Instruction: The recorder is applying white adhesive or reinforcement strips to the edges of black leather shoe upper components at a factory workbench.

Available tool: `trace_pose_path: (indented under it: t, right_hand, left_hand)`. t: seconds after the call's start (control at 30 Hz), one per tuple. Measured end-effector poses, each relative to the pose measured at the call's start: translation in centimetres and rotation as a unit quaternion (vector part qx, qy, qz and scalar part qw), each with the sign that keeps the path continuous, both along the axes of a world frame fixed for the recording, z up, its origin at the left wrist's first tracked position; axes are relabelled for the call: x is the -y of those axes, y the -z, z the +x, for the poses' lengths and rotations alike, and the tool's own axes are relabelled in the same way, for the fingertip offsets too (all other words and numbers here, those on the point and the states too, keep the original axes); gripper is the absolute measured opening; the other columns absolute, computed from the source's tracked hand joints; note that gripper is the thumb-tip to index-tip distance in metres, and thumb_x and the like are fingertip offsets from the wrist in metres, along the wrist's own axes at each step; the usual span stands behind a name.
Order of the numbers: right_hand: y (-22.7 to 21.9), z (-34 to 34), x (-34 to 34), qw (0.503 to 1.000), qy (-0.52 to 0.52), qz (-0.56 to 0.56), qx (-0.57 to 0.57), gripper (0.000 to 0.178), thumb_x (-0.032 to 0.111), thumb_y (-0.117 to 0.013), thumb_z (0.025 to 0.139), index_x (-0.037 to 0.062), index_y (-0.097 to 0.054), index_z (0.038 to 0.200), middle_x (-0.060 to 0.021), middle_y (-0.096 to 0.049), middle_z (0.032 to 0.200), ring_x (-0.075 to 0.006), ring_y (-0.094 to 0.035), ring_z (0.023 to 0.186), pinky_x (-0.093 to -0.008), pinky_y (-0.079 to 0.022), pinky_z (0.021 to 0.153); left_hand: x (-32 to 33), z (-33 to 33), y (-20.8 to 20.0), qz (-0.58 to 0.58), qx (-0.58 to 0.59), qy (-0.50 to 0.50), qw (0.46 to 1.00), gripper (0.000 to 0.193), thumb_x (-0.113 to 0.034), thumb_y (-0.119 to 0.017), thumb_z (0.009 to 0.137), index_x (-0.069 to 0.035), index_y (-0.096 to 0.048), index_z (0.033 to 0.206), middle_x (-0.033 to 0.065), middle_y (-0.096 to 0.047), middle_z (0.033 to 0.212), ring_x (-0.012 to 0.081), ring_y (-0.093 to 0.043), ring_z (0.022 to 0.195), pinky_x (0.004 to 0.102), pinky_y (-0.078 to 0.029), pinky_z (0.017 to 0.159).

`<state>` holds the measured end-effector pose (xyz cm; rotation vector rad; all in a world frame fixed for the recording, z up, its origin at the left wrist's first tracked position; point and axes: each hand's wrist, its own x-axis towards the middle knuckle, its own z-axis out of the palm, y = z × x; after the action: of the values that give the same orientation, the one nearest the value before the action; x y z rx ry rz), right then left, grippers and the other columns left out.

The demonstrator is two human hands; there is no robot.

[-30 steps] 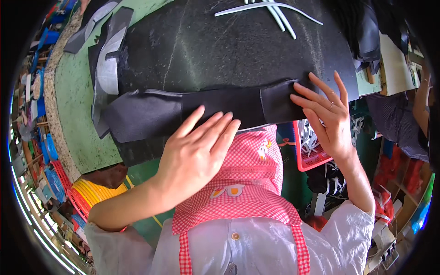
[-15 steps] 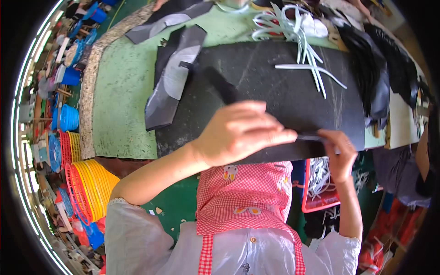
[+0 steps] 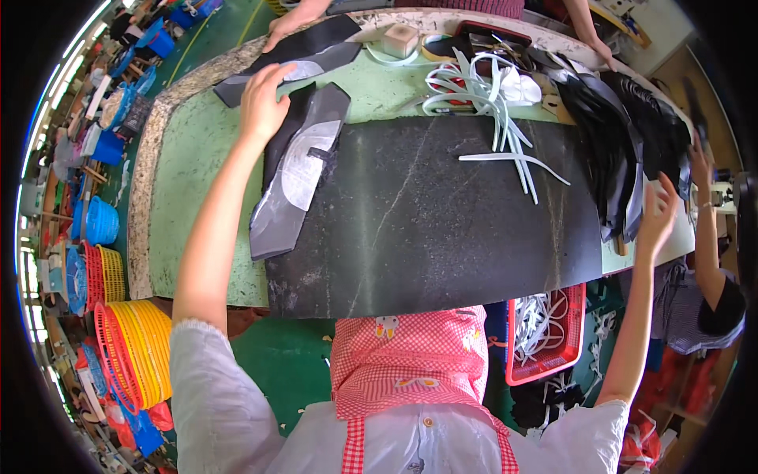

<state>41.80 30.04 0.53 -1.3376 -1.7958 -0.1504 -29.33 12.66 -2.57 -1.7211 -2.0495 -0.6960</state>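
My left hand is raised at the far left of the table, thumb apart from the fingers and nothing visibly gripped. It is beside a stack of dark grey leather pieces with a pale curved patch and close to a second such stack behind it. At the right, my right hand has its fingers apart, beside a hanging bundle of black leather pieces. Whether its fingertips touch the bundle is hard to tell. A worn black mat covers the middle of the green table top.
Pale strips lie tangled on the mat's far edge. Across the table is a co-worker's hand at the far stack; another person is at the right. A red basket of strips is below the table edge, yellow baskets at left.
My hands have parted from the near middle, where they handled a dark piece; it is no longer in them. The left moved far left, the right to the black bundle. The view shifted slightly.
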Motion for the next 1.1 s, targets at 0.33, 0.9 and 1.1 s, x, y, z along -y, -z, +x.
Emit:
trace_pose_path:
  t: [0.33,0.9,1.1]
  right_hand:
    - [1.9,-23.3,6.4,0.927,-0.325,0.022,0.188,0.02,0.005,-0.074,0.09,0.0088,-0.073,0.11,-0.0093,-0.072,0.114,-0.0332,-0.067,0.104,-0.0424,-0.055,0.088]
    - [-6.0,-16.8,17.2,0.842,-0.346,-0.409,-0.063,0.01,0.002,-0.069,0.099,0.0029,-0.064,0.108,-0.0043,-0.071,0.089,-0.0092,-0.065,0.078,-0.0266,-0.049,0.065]
    - [-7.4,-15.9,17.6,0.776,-0.368,-0.428,-0.282,0.009,0.005,-0.062,0.105,-0.0009,-0.06,0.111,-0.005,-0.067,0.091,-0.0002,-0.042,0.059,-0.0168,-0.031,0.053]
  left_hand:
    - [-4.2,-7.1,-0.7,-0.067,0.003,-0.061,0.996,0.037,-0.009,-0.068,0.09,-0.026,-0.079,0.12,0.0105,-0.077,0.118,0.0336,-0.072,0.109,0.047,-0.057,0.093]
    - [-0.2,-3.3,-3.6,0.078,0.076,-0.015,0.994,0.042,-0.003,-0.065,0.096,-0.025,-0.075,0.131,0.0102,-0.076,0.121,0.0317,-0.073,0.103,0.0417,-0.057,0.089]
    - [7.3,22.6,-7.1,-0.017,0.039,0.15,0.988,0.047,0.001,-0.075,0.076,-0.025,-0.081,0.115,0.0056,-0.064,0.101,0.0256,-0.063,0.087,0.0394,-0.054,0.078]
